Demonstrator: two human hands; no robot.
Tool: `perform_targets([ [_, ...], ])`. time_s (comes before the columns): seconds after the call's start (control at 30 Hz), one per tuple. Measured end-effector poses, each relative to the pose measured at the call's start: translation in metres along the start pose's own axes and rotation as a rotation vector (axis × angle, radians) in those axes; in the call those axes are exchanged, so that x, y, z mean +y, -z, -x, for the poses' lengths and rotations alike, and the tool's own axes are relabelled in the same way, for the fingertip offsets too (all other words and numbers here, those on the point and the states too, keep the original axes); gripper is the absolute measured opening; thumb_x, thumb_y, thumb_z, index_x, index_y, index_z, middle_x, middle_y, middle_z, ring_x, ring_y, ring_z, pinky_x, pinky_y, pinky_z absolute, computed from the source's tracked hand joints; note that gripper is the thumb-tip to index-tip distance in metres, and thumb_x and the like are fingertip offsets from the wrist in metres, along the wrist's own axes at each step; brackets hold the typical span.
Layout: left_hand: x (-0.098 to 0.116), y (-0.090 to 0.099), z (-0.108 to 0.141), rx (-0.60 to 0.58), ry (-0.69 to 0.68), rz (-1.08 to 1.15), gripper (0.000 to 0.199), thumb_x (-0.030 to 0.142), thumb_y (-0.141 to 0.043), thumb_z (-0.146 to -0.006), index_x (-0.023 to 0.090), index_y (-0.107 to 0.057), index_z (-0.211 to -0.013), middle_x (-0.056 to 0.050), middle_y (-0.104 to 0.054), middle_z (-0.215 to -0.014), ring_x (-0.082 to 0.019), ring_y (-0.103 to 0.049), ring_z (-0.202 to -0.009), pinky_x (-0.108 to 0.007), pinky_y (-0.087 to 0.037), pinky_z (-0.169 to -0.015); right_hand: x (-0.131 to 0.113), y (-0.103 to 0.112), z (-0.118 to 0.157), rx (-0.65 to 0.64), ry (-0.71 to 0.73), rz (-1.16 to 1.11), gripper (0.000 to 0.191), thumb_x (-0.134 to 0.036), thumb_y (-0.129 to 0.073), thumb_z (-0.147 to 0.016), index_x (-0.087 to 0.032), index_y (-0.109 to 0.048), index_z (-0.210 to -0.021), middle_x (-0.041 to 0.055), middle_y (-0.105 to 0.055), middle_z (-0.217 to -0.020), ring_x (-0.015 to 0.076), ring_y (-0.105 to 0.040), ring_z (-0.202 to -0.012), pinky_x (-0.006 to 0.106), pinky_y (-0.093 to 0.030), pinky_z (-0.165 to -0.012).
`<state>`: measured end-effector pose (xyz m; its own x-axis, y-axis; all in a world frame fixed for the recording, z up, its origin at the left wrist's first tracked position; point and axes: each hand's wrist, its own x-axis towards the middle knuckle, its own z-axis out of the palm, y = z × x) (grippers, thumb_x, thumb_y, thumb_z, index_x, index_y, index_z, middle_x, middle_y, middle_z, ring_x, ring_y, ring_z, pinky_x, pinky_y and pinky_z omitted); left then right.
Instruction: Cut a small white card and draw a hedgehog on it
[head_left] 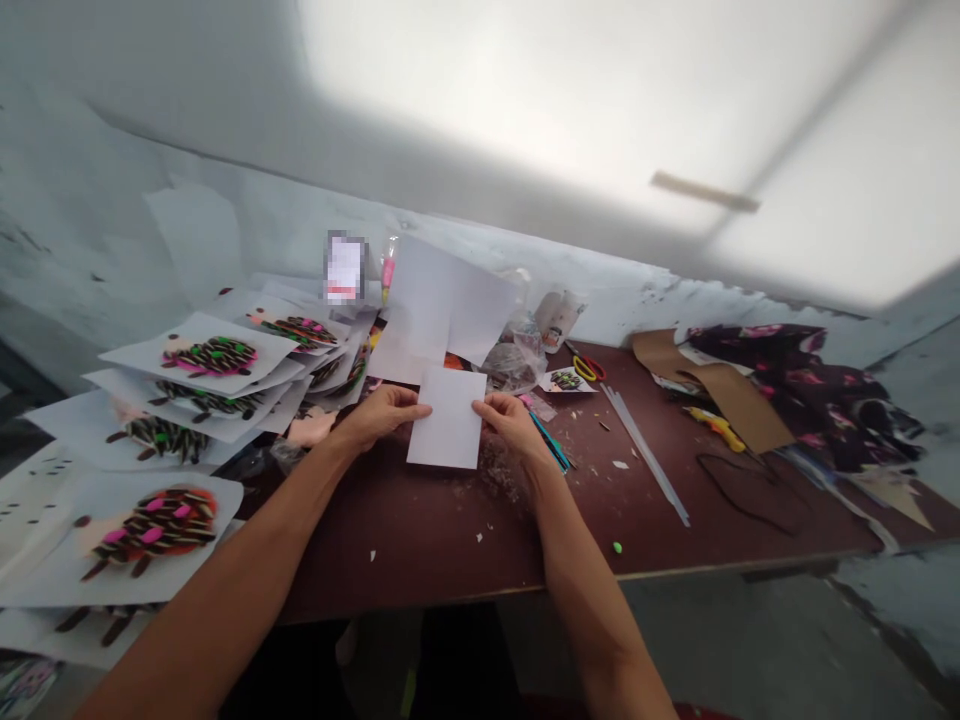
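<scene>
White card (447, 418) sits directly between the left hand (382, 414) and the right hand (513, 420), so neither hand is clearly nearer: both touch it. Its long axis runs away from the person, across the line that joins the two hands, with the far end leaning slightly to the right. The card is held over the near part of the dark red-brown table (435, 550); whether its near edge touches the tabletop cannot be told.

The left hand is closed in a pinch on the card's left long side, with the thumb tip lying on the white face. The right hand pinches the opposite long side, its thumb tip just at the edge. Both grips sit a little past the middle, toward the far end, leaving the near corners uncovered. The fingers beneath are largely hidden.

Just beyond the far edge stand larger white sheets (424, 290). Teal pens (549, 440) lie to the right, near the right wrist, with red-and-yellow-handled scissors (584, 369) farther out. On the left, well apart from the card, hedgehog collages (210, 357) are piled in overlapping layers beside the left forearm.
</scene>
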<state>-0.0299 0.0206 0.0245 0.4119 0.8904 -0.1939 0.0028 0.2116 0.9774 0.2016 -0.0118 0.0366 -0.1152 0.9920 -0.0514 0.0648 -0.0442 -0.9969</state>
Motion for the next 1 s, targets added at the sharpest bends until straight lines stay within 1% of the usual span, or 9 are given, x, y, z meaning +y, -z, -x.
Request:
perform_targets([
  [0.07, 0.003, -0.001, 0.003, -0.042, 0.015, 0.026, 0.035, 0.042, -0.083, -0.065, 0.013, -0.071, -0.08, -0.007, -0.073, -0.076, -0.015, -0.063, -0.062, -0.027, -0.052, -0.059, 0.004, 0.0, -0.001, 0.002, -0.024, -0.015, 0.048, -0.058, -0.08, -0.06, -0.018, -0.054, -0.063, -0.0063, -0.051, -0.054, 0.0064, -0.043, -0.05, 0.02, -0.036, -0.05],
  [0.13, 0.008, -0.003, 0.006, -0.088, 0.001, 0.089, 0.036, 0.046, -0.081, -0.068, 0.013, -0.071, -0.081, -0.008, -0.074, -0.08, -0.015, -0.065, -0.065, -0.027, -0.053, -0.061, 0.008, -0.001, -0.002, 0.0, -0.065, -0.065, 0.049, -0.057, -0.083, -0.057, -0.017, -0.054, -0.064, -0.007, -0.051, -0.054, 0.006, -0.044, -0.05, 0.02, -0.038, -0.05],
  [0.23, 0.013, -0.006, 0.01, -0.176, -0.039, 0.17, 0.043, 0.052, -0.08, -0.071, 0.013, -0.072, -0.086, -0.008, -0.074, -0.083, -0.016, -0.066, -0.067, -0.028, -0.053, -0.064, 0.012, -0.002, -0.003, -0.009, -0.111, -0.167, 0.05, -0.054, -0.087, -0.052, -0.017, -0.057, -0.068, -0.0063, -0.055, -0.058, 0.0068, -0.05, -0.053, 0.02, -0.044, -0.054],
  [0.33, 0.012, -0.007, 0.01, -0.243, -0.083, 0.198, 0.048, 0.055, -0.08, -0.071, 0.013, -0.073, -0.093, -0.008, -0.074, -0.084, -0.015, -0.066, -0.066, -0.027, -0.053, -0.064, 0.011, -0.004, -0.002, -0.031, -0.128, -0.243, 0.05, -0.052, -0.089, -0.051, -0.017, -0.06, -0.071, -0.0041, -0.062, -0.064, 0.0081, -0.055, -0.056, 0.021, -0.046, -0.055],
  [0.53, 0.004, -0.004, 0.006, -0.257, -0.104, 0.207, 0.045, 0.048, -0.078, -0.076, 0.014, -0.072, -0.104, -0.008, -0.073, -0.086, -0.014, -0.064, -0.068, -0.026, -0.051, -0.064, 0.009, -0.003, -0.001, -0.03, -0.135, -0.284, 0.043, -0.046, -0.09, -0.054, -0.017, -0.063, -0.071, -0.0028, -0.066, -0.065, 0.0083, -0.057, -0.055, 0.02, -0.046, -0.053],
  [0.63, 0.002, -0.003, 0.006, -0.254, -0.112, 0.217, 0.043, 0.044, -0.079, -0.076, 0.014, -0.071, -0.107, -0.01, -0.073, -0.093, -0.016, -0.066, -0.076, -0.027, -0.052, -0.069, 0.008, -0.003, -0.001, -0.043, -0.141, -0.307, 0.042, -0.043, -0.091, -0.055, -0.016, -0.066, -0.075, -0.0019, -0.068, -0.067, 0.0093, -0.059, -0.058, 0.02, -0.048, -0.055],
  [0.77, 0.0, -0.004, 0.005, -0.29, -0.137, 0.233, 0.045, 0.044, -0.076, -0.078, 0.014, -0.069, -0.112, -0.011, -0.074, -0.1, -0.017, -0.068, -0.083, -0.03, -0.053, -0.076, 0.007, -0.005, -0.001, -0.074, -0.146, -0.367, 0.042, -0.042, -0.092, -0.054, -0.017, -0.067, -0.077, -0.0022, -0.068, -0.067, 0.0094, -0.06, -0.056, 0.02, -0.049, -0.053],
  [0.9, -0.001, -0.004, 0.004, -0.318, -0.151, 0.235, 0.05, 0.045, -0.078, -0.077, 0.013, -0.068, -0.115, -0.012, -0.073, -0.101, -0.017, -0.068, -0.081, -0.028, -0.053, -0.074, 0.008, -0.005, -0.002, -0.077, -0.141, -0.393, 0.038, -0.039, -0.09, -0.06, -0.017, -0.064, -0.076, -0.0026, -0.067, -0.067, 0.0086, -0.058, -0.053, 0.02, -0.048, -0.051],
  [1.0, -0.001, -0.003, 0.005, -0.33, -0.159, 0.245, 0.052, 0.042, -0.078, -0.077, 0.014, -0.066, -0.119, -0.012, -0.073, -0.104, -0.017, -0.068, -0.081, -0.028, -0.054, -0.074, 0.009, -0.004, -0.002, -0.082, -0.137, -0.395, 0.034, -0.038, -0.088, -0.065, -0.018, -0.063, -0.076, -0.003, -0.066, -0.066, 0.0092, -0.059, -0.054, 0.021, -0.049, -0.053],
])
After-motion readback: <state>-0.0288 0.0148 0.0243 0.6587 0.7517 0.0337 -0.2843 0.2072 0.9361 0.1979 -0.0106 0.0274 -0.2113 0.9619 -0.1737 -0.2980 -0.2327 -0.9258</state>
